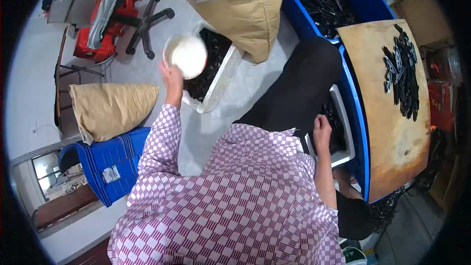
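Note:
My left hand (171,76) grips a round white tub (188,57) by its rim, and the tub is a little blurred. It is held beside and partly over a white foam box (221,81) on the floor, which has small black pieces (213,51) inside. My right hand (322,132) hangs with curled fingers by my right thigh, at the near side of another white foam box (349,145). Dark pieces (335,127) lie in that second box. What the right fingers hold, if anything, is hidden.
At the right, a wooden board (378,103) lies over a blue bin (360,142), with black clip-like parts (405,73) on it. Behind stands a blue bin of black parts (321,0). Brown sacks (115,108), a wheeled chair base (147,22) and blue crates (110,162) stand around.

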`<state>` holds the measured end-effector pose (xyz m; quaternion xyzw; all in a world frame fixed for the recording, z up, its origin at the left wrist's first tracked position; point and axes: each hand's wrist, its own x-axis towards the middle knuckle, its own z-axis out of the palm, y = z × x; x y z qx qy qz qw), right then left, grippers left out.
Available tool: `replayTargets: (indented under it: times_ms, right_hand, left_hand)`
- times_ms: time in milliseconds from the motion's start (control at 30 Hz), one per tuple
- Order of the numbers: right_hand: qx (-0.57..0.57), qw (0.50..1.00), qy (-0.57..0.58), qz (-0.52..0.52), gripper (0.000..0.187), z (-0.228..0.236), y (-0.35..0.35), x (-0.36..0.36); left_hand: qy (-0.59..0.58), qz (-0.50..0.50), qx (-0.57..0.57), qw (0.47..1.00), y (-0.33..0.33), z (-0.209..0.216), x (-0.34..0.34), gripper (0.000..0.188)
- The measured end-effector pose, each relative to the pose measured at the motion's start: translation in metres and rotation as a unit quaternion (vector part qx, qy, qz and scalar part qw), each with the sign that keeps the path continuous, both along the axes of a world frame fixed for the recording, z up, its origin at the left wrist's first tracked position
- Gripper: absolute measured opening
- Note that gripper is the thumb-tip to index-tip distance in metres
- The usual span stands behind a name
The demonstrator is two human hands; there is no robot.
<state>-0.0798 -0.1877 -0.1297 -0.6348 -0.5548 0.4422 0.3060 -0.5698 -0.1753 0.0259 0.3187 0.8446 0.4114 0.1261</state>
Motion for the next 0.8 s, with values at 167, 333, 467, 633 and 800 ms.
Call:
replayTargets:
  times_ms: [167, 333, 467, 633, 800]
  right_hand:
    - [0.212, 0.969, -0.059, -0.116, 0.017, 0.109, 0.047, -0.008]
    - [0.207, 0.953, -0.001, 0.22, 0.052, 0.246, 0.096, -0.139]
    - [0.084, 0.928, 0.005, 0.364, 0.081, 0.179, 0.117, -0.224]
    - [-0.205, 0.877, 0.104, 0.422, 0.087, 0.167, 0.134, -0.277]
    - [-0.371, 0.798, 0.161, 0.447, 0.088, 0.142, 0.136, -0.319]
  left_hand:
    - [-0.373, 0.103, 0.127, 0.913, -0.016, -0.035, 0.013, 0.061]
    - [-0.6, 0.02, 0.197, 0.775, -0.02, -0.059, 0.075, 0.055]
    - [-0.619, 0.052, 0.213, 0.754, -0.009, -0.054, 0.106, 0.054]
    - [-0.621, 0.038, 0.22, 0.751, -0.035, -0.061, 0.087, 0.053]
    - [-0.619, 0.068, 0.197, 0.757, -0.046, -0.093, 0.045, 0.053]
